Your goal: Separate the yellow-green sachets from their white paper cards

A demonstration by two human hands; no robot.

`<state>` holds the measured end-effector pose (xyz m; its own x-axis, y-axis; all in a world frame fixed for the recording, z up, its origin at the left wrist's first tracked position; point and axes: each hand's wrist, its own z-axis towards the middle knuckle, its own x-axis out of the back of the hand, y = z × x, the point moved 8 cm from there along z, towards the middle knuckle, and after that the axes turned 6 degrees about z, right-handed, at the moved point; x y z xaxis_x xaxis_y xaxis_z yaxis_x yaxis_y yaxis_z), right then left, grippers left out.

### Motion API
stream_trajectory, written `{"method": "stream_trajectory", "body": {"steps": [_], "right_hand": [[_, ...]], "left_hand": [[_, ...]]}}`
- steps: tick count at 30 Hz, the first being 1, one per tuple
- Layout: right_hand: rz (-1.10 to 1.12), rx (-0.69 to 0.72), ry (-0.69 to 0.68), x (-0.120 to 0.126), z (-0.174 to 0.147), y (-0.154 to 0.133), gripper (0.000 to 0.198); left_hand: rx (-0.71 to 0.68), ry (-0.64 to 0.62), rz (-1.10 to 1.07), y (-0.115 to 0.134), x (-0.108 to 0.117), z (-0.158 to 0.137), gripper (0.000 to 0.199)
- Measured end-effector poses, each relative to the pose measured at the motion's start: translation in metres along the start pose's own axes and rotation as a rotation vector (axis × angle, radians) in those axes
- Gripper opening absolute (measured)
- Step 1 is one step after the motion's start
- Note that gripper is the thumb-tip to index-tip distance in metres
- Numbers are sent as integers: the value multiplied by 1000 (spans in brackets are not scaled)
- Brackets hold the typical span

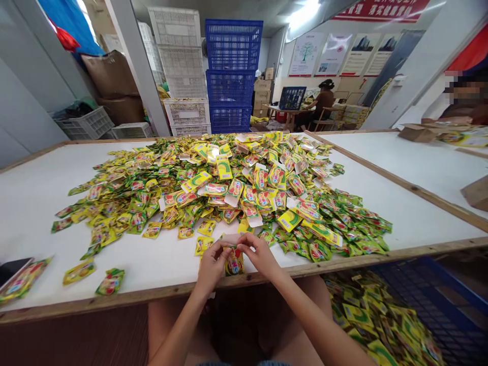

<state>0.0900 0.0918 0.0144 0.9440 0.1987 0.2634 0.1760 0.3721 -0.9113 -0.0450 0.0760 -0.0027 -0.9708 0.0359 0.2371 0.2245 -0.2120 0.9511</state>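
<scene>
At the near edge of the white table [34, 203], my left hand [213, 264] and my right hand [259, 254] meet around a small yellow-and-red printed box [234, 263]. Its pale flap [232, 238] stands up at the top, and the fingers of both hands pinch near that opening. Whether anything is inside the box cannot be seen. Just beyond the hands rises a big heap of small green and yellow packets [133, 203]. Several yellow boxes [224, 168] lie on the heap, some with open flaps. A loose yellow packet [206, 227] lies near my left hand.
A wooden strip [412, 188] divides the table on the right. Below the right edge stands a blue crate [430, 300] beside many yellow boxes. Stacked blue crates [232, 76] and white crates [179, 61] rise behind. One person [324, 104] sits at a far table; another is partly visible at right.
</scene>
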Motion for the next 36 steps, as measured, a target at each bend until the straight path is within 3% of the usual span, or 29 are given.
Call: {"method": "stream_trajectory", "body": {"steps": [3,7,12,27,32,36], "right_hand": [[-61,43,32,2,-3,-3,15],[-26,60,124,4,-5,-8,12],[-13,106,74,-3,-6,-19,11],[-125,10,104,1,0,-23,14],[-34,24,103,0,-7,-14,16],[66,11,128,-8,-15,-6,12]], "left_hand": [[-26,75,-57,1,4,-1,16],[-7,105,-268,0,3,-2,29],[-55,55,-107,12,2,-4,12],[42,117,-53,5,3,5,16],[45,93,-138,-4,4,-1,15],[4,74,-15,0,4,-8,16]]}}
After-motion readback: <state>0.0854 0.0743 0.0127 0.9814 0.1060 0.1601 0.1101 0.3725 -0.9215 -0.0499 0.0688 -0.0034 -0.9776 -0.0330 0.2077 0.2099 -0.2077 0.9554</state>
